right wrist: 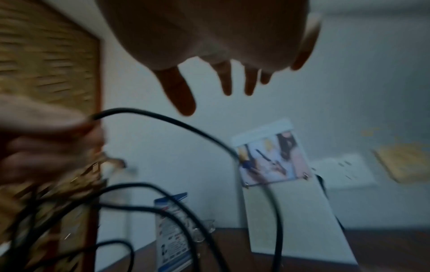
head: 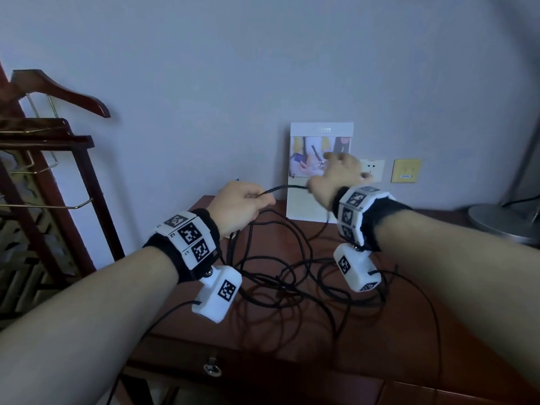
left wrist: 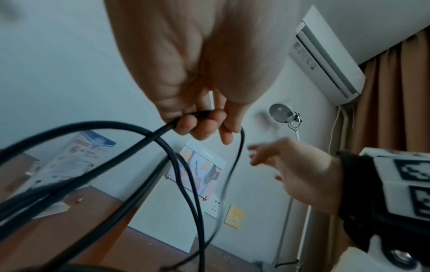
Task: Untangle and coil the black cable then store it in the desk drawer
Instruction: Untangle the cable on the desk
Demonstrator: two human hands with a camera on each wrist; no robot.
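While most of the thin black cable point(head: 280, 276) lies in loose, overlapping loops on the dark reddish-brown wooden desk point(head: 365, 340), we note that one run of it is lifted off the surface. We find the left hand point(head: 241, 204) raised over the back left part of the desk, fingers curled round several strands, which hang from the fist to the tangle below. From that fist a single strand arcs rightwards toward the right hand point(head: 339, 178). We see the right hand held up in front of the white upright card with a colour photograph point(head: 320, 171), its fingers spread and straight; the right wrist view shows nothing between them, with the strand passing beneath. Whether the strand touches the heel of that hand we cannot tell. We record a desk drawer front with a metal ring pull point(head: 211, 368) at the near edge, closed. A round grey metal lamp base point(head: 505, 223) stands at the right rear, and a dark wooden coat hanger on a valet stand point(head: 58, 92) is to the left.
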